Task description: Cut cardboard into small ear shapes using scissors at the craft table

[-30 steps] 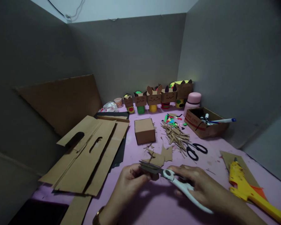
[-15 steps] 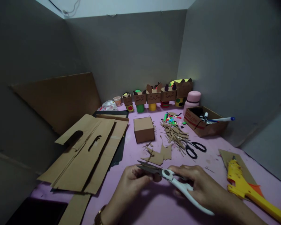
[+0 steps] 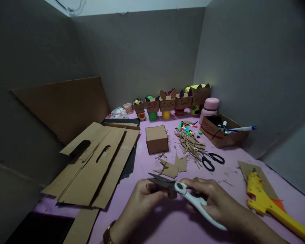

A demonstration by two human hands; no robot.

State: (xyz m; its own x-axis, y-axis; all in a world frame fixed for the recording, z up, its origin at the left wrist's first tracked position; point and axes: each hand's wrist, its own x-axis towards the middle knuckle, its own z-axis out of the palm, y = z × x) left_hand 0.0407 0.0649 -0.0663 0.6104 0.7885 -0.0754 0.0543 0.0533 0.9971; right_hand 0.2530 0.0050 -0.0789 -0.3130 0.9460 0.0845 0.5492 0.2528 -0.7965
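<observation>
My right hand [image 3: 209, 196] is wrapped round white-handled scissors [image 3: 199, 205], whose dark blades point left. The blades lie across the fingers of my left hand [image 3: 148, 200], which pinches a small brown piece [image 3: 172, 194] that looks like cardboard. Fingers and blades hide most of that piece. Just beyond my hands lie jagged cardboard offcuts [image 3: 171, 167]. Farther back sits a closed cardboard box [image 3: 157, 139], with a pile of thin cardboard strips [image 3: 191, 144] to its right.
Flattened cardboard [image 3: 91, 169] is stacked at left. Black-handled scissors [image 3: 208, 162] and a yellow glue gun [image 3: 263, 200] lie at right. An open box [image 3: 222, 134] holds pens beside a pink bottle [image 3: 209, 108]. Several cardboard animal figures [image 3: 167, 103] line the back.
The white scissor handle has swung slightly up and left as my right hand shifts a little. My left hand keeps its pinch in nearly the same place.
</observation>
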